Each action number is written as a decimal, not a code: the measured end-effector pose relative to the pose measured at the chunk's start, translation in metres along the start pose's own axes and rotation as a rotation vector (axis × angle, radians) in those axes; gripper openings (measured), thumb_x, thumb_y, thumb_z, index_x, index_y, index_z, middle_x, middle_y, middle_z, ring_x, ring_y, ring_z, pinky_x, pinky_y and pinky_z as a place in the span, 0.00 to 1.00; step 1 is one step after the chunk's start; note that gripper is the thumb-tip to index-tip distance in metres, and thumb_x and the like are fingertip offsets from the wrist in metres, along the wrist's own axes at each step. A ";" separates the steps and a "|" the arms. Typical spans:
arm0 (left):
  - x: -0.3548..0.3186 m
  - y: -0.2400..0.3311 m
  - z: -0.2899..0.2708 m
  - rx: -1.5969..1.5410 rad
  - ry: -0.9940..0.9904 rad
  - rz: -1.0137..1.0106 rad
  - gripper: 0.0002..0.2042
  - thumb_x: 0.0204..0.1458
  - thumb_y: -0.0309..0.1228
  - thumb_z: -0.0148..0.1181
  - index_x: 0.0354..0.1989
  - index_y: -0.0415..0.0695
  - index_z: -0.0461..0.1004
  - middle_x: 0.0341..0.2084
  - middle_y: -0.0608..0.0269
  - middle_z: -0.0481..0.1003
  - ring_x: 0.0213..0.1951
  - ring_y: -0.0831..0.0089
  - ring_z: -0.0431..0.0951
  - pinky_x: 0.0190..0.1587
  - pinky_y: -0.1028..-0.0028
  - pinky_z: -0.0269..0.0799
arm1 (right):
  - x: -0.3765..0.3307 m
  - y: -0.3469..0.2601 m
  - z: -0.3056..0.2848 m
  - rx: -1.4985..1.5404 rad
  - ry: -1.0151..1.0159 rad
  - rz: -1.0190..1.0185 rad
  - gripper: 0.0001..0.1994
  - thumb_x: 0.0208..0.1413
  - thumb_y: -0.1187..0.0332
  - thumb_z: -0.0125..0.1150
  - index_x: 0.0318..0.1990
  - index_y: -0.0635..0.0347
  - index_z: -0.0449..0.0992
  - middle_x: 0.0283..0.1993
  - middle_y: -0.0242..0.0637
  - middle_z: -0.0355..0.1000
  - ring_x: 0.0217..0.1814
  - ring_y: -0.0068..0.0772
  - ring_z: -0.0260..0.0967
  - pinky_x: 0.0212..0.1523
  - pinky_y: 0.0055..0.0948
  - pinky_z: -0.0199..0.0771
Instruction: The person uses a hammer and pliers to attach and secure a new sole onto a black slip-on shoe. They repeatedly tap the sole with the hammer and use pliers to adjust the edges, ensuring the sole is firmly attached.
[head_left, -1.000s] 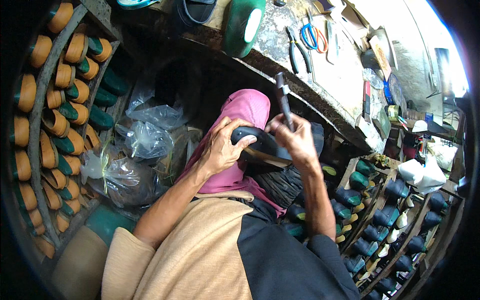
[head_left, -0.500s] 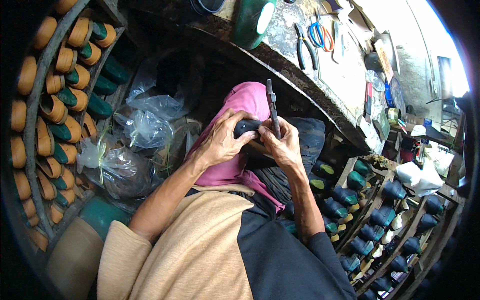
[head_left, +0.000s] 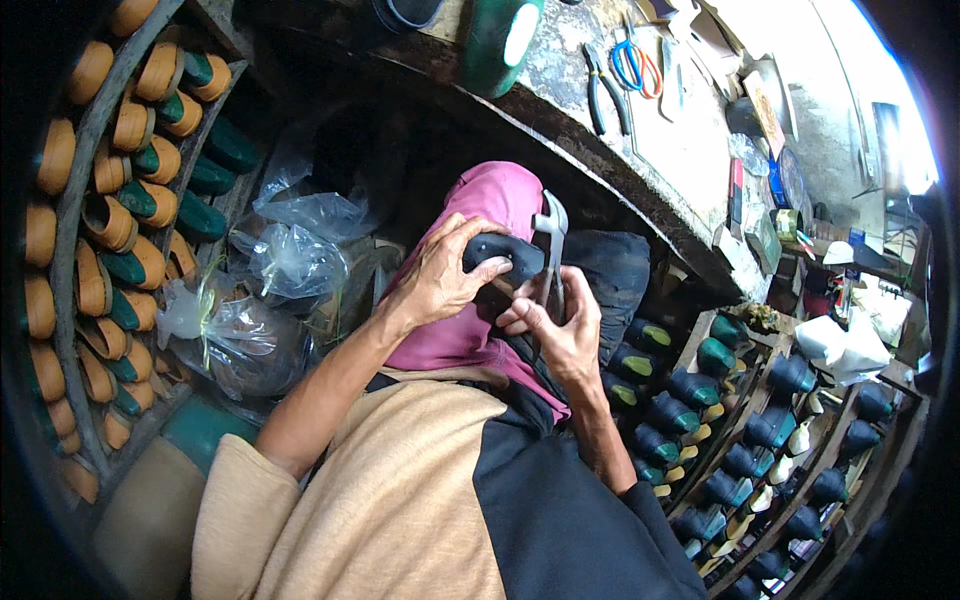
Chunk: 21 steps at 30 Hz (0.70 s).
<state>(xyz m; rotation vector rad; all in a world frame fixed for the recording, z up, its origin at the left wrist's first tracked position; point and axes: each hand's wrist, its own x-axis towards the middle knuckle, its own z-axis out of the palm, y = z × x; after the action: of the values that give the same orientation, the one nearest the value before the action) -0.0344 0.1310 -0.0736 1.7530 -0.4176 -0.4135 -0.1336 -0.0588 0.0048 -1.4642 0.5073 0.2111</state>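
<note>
While the left hand (head_left: 447, 270) has the black shoe (head_left: 513, 252) pinched between thumb and fingers over the pink-covered knee (head_left: 502, 188), the right one's (head_left: 567, 335) wrapped around a metal tool (head_left: 554, 248) with a hooked head, just beside the shoe. Past that, racked dark shoes (head_left: 670, 412) off right, plus pliers (head_left: 597, 98) and scissors (head_left: 640, 73) lying up on the grubby workbench (head_left: 690, 155).

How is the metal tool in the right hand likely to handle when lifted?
The metal tool is probably stiff, its silver head looking solid. It likely feels unbalanced, the head being broader than the handle. It may swivel, since the right hand holds it below the head.
</note>
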 end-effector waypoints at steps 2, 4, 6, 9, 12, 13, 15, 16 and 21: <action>0.002 0.000 -0.001 0.012 -0.013 0.018 0.17 0.65 0.33 0.75 0.61 0.44 0.83 0.47 0.49 0.80 0.52 0.49 0.82 0.61 0.55 0.77 | -0.021 0.008 0.000 -0.074 -0.006 -0.026 0.21 0.73 0.79 0.69 0.66 0.69 0.67 0.49 0.44 0.82 0.40 0.32 0.87 0.40 0.30 0.88; 0.003 0.000 -0.001 0.016 -0.016 0.002 0.17 0.66 0.34 0.76 0.60 0.44 0.84 0.46 0.49 0.80 0.52 0.50 0.82 0.62 0.56 0.77 | -0.037 0.020 0.001 -0.286 0.051 -0.138 0.29 0.72 0.81 0.68 0.75 0.69 0.64 0.49 0.47 0.82 0.37 0.29 0.86 0.40 0.28 0.86; 0.004 0.000 -0.002 0.035 -0.024 0.026 0.19 0.66 0.39 0.76 0.61 0.44 0.84 0.46 0.50 0.80 0.52 0.52 0.83 0.61 0.57 0.78 | -0.046 0.030 0.005 -0.612 0.134 -0.357 0.41 0.71 0.84 0.66 0.87 0.61 0.54 0.52 0.49 0.81 0.39 0.33 0.81 0.37 0.31 0.82; 0.005 0.000 -0.004 0.065 -0.046 0.007 0.21 0.66 0.42 0.77 0.62 0.43 0.83 0.47 0.51 0.81 0.52 0.54 0.84 0.61 0.58 0.78 | -0.047 0.034 0.013 -0.709 0.185 -0.626 0.44 0.68 0.88 0.63 0.88 0.63 0.51 0.72 0.69 0.75 0.62 0.60 0.87 0.55 0.47 0.89; 0.006 0.000 -0.005 0.075 -0.054 -0.007 0.22 0.67 0.42 0.77 0.63 0.43 0.82 0.49 0.50 0.81 0.53 0.54 0.84 0.62 0.58 0.78 | -0.035 0.024 0.021 -0.802 0.157 -0.635 0.43 0.68 0.88 0.61 0.88 0.62 0.52 0.75 0.68 0.73 0.67 0.64 0.84 0.59 0.49 0.88; 0.006 0.000 -0.005 0.078 -0.046 0.030 0.23 0.67 0.42 0.77 0.64 0.43 0.82 0.49 0.50 0.81 0.54 0.54 0.84 0.62 0.58 0.78 | -0.028 0.020 0.023 -0.828 0.095 -0.520 0.43 0.67 0.88 0.60 0.88 0.62 0.54 0.78 0.66 0.71 0.71 0.64 0.81 0.63 0.48 0.86; 0.009 0.000 -0.006 0.039 -0.049 0.074 0.21 0.65 0.37 0.77 0.62 0.45 0.82 0.48 0.48 0.81 0.54 0.48 0.83 0.62 0.56 0.77 | -0.020 0.008 0.025 -0.794 0.026 -0.382 0.42 0.65 0.90 0.59 0.87 0.62 0.58 0.81 0.65 0.68 0.78 0.69 0.74 0.73 0.45 0.81; 0.010 0.000 -0.007 0.059 -0.070 0.053 0.21 0.66 0.38 0.77 0.63 0.44 0.81 0.49 0.48 0.81 0.54 0.50 0.84 0.62 0.56 0.78 | -0.017 0.003 0.024 -0.782 0.055 -0.515 0.39 0.67 0.89 0.60 0.86 0.64 0.60 0.81 0.64 0.69 0.78 0.65 0.75 0.75 0.45 0.80; 0.011 -0.001 -0.013 0.035 -0.150 -0.019 0.23 0.67 0.36 0.77 0.65 0.40 0.79 0.54 0.49 0.82 0.58 0.55 0.84 0.66 0.59 0.76 | -0.036 -0.002 0.025 -0.580 0.261 -0.783 0.35 0.67 0.89 0.62 0.81 0.77 0.62 0.74 0.75 0.73 0.73 0.69 0.79 0.68 0.49 0.87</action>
<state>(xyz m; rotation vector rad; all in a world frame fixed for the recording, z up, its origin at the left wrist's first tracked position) -0.0179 0.1369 -0.0722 1.7668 -0.5174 -0.5561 -0.1593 -0.0286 0.0228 -2.1621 0.0373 -0.5001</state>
